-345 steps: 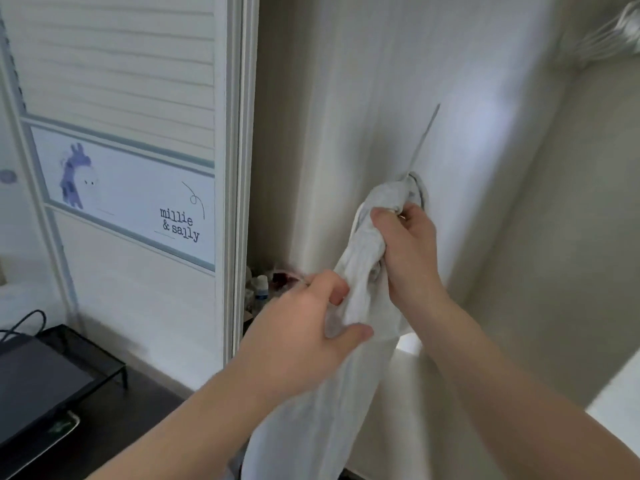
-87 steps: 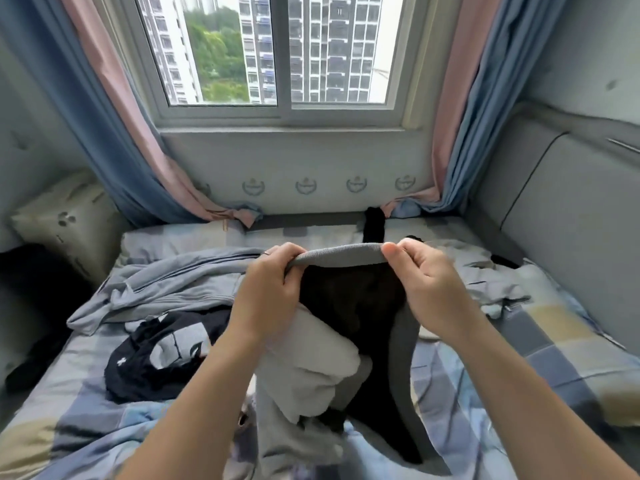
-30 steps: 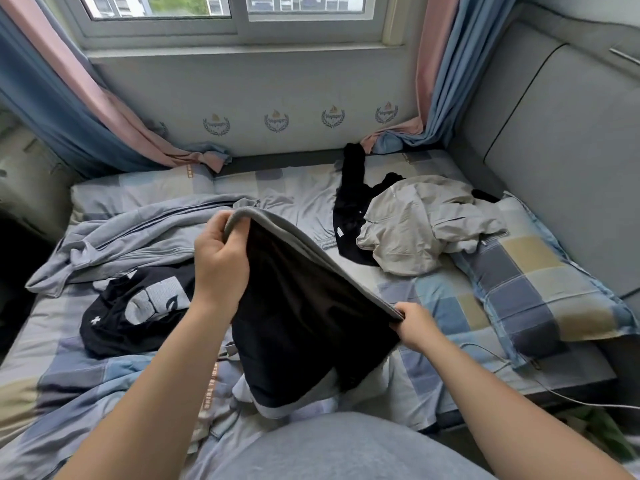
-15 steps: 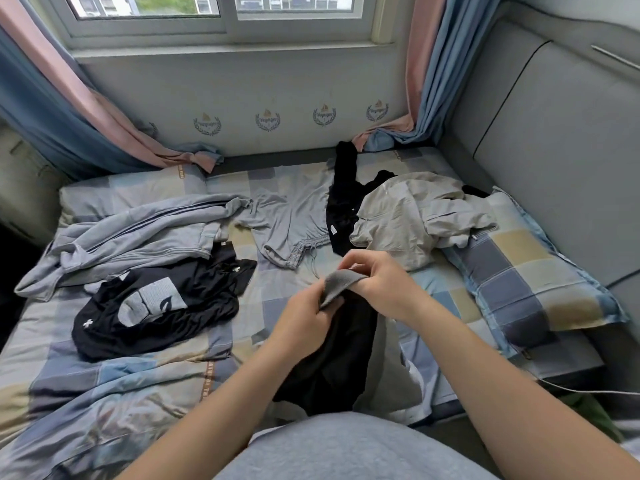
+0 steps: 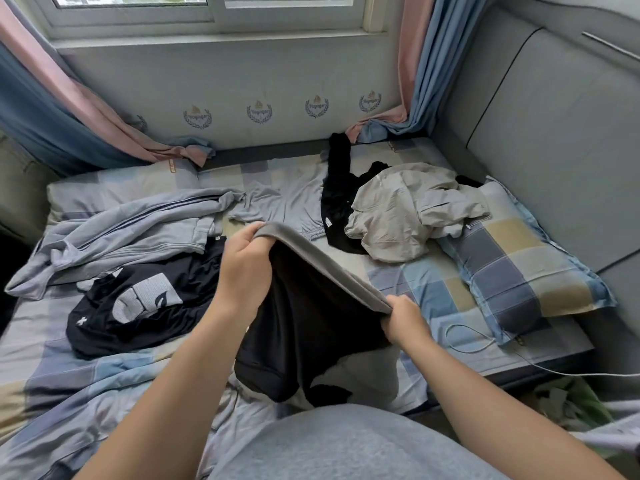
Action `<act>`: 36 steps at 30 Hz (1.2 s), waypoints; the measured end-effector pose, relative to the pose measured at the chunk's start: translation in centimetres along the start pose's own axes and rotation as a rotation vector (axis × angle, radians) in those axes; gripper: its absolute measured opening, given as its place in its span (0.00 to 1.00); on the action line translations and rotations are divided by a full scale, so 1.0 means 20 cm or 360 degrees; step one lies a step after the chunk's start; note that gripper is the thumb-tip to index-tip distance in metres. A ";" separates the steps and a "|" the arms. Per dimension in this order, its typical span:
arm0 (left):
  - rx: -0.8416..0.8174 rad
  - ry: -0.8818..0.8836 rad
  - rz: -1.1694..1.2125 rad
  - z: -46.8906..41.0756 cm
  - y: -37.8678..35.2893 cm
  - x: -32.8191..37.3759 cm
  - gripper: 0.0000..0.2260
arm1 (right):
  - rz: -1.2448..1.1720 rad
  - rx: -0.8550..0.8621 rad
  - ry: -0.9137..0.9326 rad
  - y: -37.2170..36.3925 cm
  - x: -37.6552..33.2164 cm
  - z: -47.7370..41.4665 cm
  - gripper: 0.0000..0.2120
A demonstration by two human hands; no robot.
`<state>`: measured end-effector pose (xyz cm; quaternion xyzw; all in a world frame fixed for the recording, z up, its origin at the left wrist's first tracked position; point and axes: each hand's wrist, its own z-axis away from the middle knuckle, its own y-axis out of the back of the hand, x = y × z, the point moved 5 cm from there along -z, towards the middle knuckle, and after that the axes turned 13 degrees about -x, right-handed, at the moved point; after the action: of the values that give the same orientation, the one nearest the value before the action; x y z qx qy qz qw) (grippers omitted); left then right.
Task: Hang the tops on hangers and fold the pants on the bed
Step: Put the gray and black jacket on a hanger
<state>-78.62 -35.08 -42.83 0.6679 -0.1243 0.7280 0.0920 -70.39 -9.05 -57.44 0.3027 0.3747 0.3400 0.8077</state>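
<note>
Spreading apart after being brought together, the left grip (image 5: 247,268) and right grip (image 5: 403,322) are each clamped on the grey waistband (image 5: 329,268) of the black pants (image 5: 311,334), stretched from 10 to 4 o'clock over the bed (image 5: 433,289) at 6 o'clock; folding is judged barely begun.

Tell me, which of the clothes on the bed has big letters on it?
The black top lying left of the left hand. It alone carries large grey lettering; the striped grey jacket and the beige jacket show none.
</note>
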 end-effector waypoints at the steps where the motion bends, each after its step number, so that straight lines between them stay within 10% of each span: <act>1: 0.0073 0.0012 0.0050 -0.01 0.04 -0.01 0.10 | -0.0016 0.0006 -0.0066 -0.01 0.04 0.00 0.08; 8: 0.0153 0.0368 -0.0191 -0.09 0.08 -0.25 0.08 | -0.0447 -0.0145 -0.0003 0.05 0.03 -0.05 0.04; 19: -0.0973 0.0546 -0.0807 0.12 -0.35 -0.44 0.35 | -0.1910 -0.0322 0.0291 0.27 -0.35 0.11 0.10; 23: -0.0769 0.0477 -0.1094 0.12 -0.39 -0.48 0.19 | -0.2291 -0.0388 0.0343 0.31 -0.45 0.15 0.12; 31: -0.0044 0.0722 0.0009 0.07 -0.23 -0.42 0.05 | -0.2024 -0.0523 0.0546 0.36 -0.44 0.20 0.05; 36: 0.0180 0.0792 0.0435 0.04 -0.16 -0.38 0.06 | -0.1196 -0.0857 0.0729 0.19 -0.43 0.28 0.32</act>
<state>-76.12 -32.06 -50.19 0.4498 -0.1461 0.8809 -0.0168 -71.23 -14.75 -48.14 -0.1536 0.5241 0.1683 0.8206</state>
